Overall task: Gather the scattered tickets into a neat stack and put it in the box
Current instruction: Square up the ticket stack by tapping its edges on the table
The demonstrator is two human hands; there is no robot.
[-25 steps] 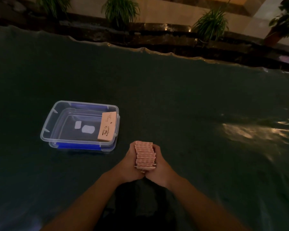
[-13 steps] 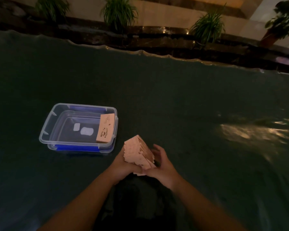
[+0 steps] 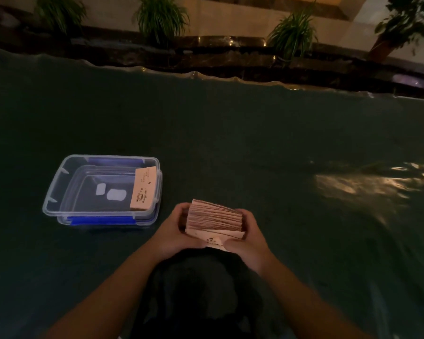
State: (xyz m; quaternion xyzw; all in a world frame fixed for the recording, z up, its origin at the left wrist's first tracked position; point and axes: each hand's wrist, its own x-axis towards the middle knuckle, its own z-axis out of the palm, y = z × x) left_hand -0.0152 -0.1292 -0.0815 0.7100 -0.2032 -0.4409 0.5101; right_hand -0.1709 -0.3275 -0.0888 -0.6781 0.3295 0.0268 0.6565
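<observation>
A thick stack of pale pink tickets [image 3: 213,218] stands on edge, pressed between both hands just above the dark green table. My left hand [image 3: 175,231] grips its left end and my right hand [image 3: 250,237] grips its right end, thumbs on the near face. A clear plastic box [image 3: 59,189] with blue clips sits to the left of the hands. One stack of tickets [image 3: 143,188] lies inside the box against its right wall.
The dark green cloth [image 3: 255,143] covers the whole table, with a bright glare patch [image 3: 357,184] at the right. Beyond the far edge runs a dark stone ledge with several potted plants [image 3: 160,17]. Two white stickers [image 3: 112,192] mark the box floor.
The stack was turned from lengthwise between my palms, through a tilt, to lying crosswise with both hands on its ends. It stayed just right of the box.
</observation>
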